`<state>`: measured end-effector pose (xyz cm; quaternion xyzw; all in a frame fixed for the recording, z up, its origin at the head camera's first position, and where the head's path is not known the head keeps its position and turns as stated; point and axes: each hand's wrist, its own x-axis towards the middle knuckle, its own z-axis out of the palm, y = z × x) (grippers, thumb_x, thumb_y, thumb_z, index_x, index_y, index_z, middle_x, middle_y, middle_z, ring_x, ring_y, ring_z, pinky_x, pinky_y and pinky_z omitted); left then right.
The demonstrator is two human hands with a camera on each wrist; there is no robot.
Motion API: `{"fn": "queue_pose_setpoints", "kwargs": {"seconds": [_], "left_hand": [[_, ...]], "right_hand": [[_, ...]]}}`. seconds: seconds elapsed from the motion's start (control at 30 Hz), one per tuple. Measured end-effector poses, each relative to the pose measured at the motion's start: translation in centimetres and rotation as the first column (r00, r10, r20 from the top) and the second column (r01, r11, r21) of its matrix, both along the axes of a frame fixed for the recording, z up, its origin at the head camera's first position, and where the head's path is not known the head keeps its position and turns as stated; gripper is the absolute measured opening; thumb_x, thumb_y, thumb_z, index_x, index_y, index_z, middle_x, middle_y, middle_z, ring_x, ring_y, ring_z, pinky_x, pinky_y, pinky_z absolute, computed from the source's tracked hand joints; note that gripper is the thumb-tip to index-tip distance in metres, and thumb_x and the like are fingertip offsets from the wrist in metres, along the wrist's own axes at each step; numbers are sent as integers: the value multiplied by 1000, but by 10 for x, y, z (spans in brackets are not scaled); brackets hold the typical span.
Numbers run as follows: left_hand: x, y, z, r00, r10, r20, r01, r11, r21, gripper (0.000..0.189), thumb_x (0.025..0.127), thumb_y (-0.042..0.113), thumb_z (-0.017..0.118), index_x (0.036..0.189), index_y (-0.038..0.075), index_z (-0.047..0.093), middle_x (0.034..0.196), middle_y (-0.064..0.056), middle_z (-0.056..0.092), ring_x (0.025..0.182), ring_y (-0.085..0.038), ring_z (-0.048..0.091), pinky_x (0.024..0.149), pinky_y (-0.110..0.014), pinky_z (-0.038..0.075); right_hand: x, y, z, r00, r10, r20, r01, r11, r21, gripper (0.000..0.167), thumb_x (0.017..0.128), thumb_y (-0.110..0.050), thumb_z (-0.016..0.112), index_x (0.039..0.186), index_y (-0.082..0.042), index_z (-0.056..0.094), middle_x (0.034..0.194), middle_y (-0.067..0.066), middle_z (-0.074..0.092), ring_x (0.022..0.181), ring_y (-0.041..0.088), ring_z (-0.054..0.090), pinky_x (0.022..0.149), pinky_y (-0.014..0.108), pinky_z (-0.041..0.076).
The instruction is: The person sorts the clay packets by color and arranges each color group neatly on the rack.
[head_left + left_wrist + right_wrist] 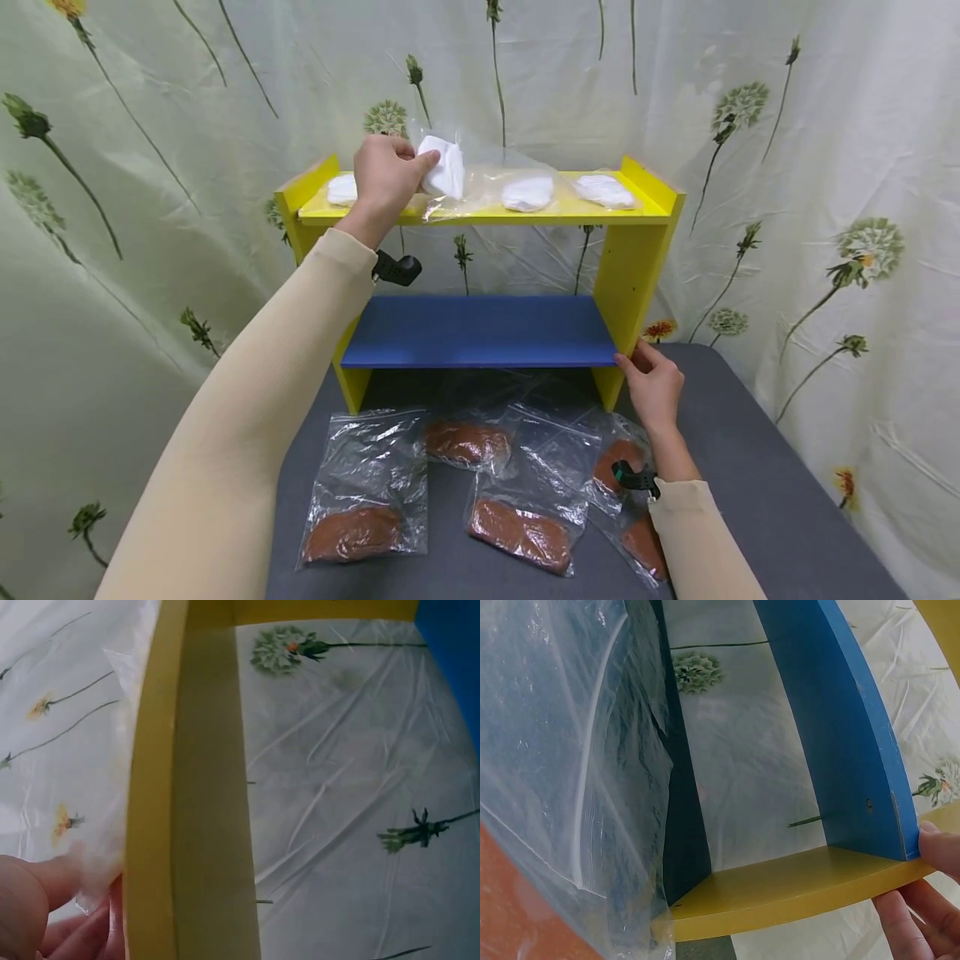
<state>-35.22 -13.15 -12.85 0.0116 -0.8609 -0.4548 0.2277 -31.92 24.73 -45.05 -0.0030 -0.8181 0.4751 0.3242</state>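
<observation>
while your left hand [384, 179] pinches a white packet [447, 169] at upper centre, thumb across its face, perhaps so it cannot slip within its clear plastic; your right hand [654, 385], right of centre, clasps the yellow side panel [636, 275] beside the blue board [480, 329], probably for steadiness; other white packets [528, 192] lie spaced along the yellow top shelf [570, 220]; bagged brown slabs [521, 535] lie across the lower centre, seemingly within easy reach.

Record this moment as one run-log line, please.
left hand: pinches white packet | right hand: grips shelf | brown packets: on table
</observation>
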Motion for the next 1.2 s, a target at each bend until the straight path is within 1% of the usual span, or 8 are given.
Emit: {"fn": "queue_pose_setpoints", "kwargs": {"seconds": [0.17, 0.33, 0.43, 0.67, 0.77, 0.87, 1.0, 1.2], "left_hand": [[4, 1, 0, 999, -5, 50, 9, 997, -72, 60, 92, 44, 72, 145, 17, 58, 144, 1, 57, 127, -13, 55, 99, -27, 48], [13, 3, 2, 995, -66, 77, 81, 974, -214, 60, 94, 41, 69, 148, 19, 53, 152, 3, 49, 140, -14, 42, 109, -31, 40], [21, 3, -2, 991, -115, 70, 132, 934, -331, 54, 96, 44, 62, 143, 17, 59, 150, 2, 50, 141, -18, 40, 110, -36, 39], [31, 1, -15, 963, -266, 43, 242, 785, -571, 52, 99, 49, 57, 138, 14, 64, 142, -6, 57, 134, -26, 47, 107, -46, 41], [31, -1, -18, 959, -282, 41, 247, 753, -610, 46, 101, 41, 58, 137, 13, 65, 137, -6, 61, 130, -27, 51, 105, -46, 42], [30, -4, -20, 959, -283, 30, 238, 742, -627, 41, 102, 34, 57, 136, 12, 65, 137, -7, 62, 132, -28, 50, 108, -47, 40], [28, -7, -22, 962, -273, 13, 222, 751, -622, 37, 103, 26, 56, 136, 11, 65, 138, -8, 61, 130, -28, 52, 105, -45, 42], [26, -10, -22, 970, -243, -28, 179, 781, -598, 32, 103, 18, 55, 131, 12, 70, 129, -9, 67, 102, -28, 62, 83, -40, 47]], "right_hand": [[1, 0, 0, 1000, 1, -9, -1, 1000, 1, 45, 91, -27, 78, 134, -18, 68, 105, 8, 76, 90, 23, 71, 66, 9, 47], [1, 0, 1, 1000, 12, -13, -12, 1000, -13, 45, 91, -26, 77, 134, -18, 68, 107, 8, 75, 91, 24, 70, 68, 9, 47], [2, 0, 1, 1000, 15, -1, -15, 1000, -21, 45, 92, -26, 76, 135, -19, 67, 108, 8, 75, 93, 23, 70, 69, 9, 48], [1, -1, -1, 1000, 12, -2, -12, 1000, -18, 43, 92, -25, 76, 134, -17, 68, 107, 9, 75, 92, 23, 70, 68, 8, 48], [1, -1, -1, 1000, 9, -4, -9, 1000, -17, 43, 92, -24, 77, 133, -16, 69, 106, 10, 75, 91, 24, 70, 67, 8, 47], [1, -1, -1, 1000, 10, -1, -10, 1000, -20, 43, 92, -24, 77, 133, -16, 69, 105, 10, 75, 91, 25, 70, 66, 8, 47], [2, 0, 0, 1000, 12, 1, -12, 1000, -22, 43, 92, -26, 76, 133, -17, 69, 106, 9, 75, 91, 24, 71, 67, 9, 48], [1, 0, -1, 1000, 14, 0, -14, 1000, -21, 43, 92, -26, 76, 133, -16, 69, 106, 9, 75, 92, 24, 71, 68, 9, 48]]}}
